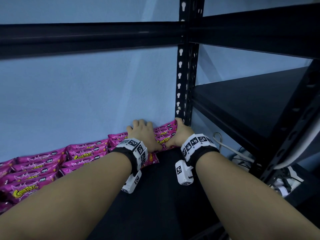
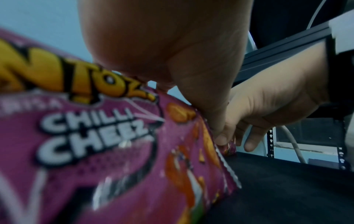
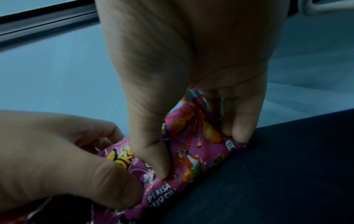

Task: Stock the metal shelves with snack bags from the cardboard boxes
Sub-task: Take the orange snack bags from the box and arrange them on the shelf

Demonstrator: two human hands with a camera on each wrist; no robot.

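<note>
Shelf board [image 1: 173, 179]: black, matte, the lower level of a black metal shelving unit set against a pale blue wall [image 1: 78, 94]. A slotted black upright post [image 1: 183, 84] stands at the rear right corner; a black crossbeam [image 1: 86, 37] runs overhead.

Snack bags, stocked [image 1: 43, 168]: pink packets with yellow lettering and "MINI" marks, laid in overlapping rows along the wall, from the left edge of the head view towards the rear right corner.

Snack bags, in hand [image 1: 164, 135]: a small batch of the same pink packets at the rear right corner of the shelf board, resting on it, just beside the post and against the wall. "CHILLI CHEEZ" is read on a packet in the left wrist view [image 2: 114, 144]; "PERISA" is read in the right wrist view [image 3: 191, 154].

Left hand [image 1: 143, 134]: laid over the left part of the batch, fingers bent over the tops of the packets at the wall side, thumb pressed on the near face. The batch is gripped.

Right hand [image 1: 180, 134]: placed at the right end of the batch, beside the post; thumb and fingers curled round the packet end, which is seen pinched and crumpled [image 3: 201, 60].

Wrist units [image 1: 195, 146]: white blocks with black-and-white markers, strapped on black bands at both wrists.

Neighbouring shelf [image 1: 251, 101]: black, to the right; white cables [image 1: 225, 142] are seen below it.
</note>
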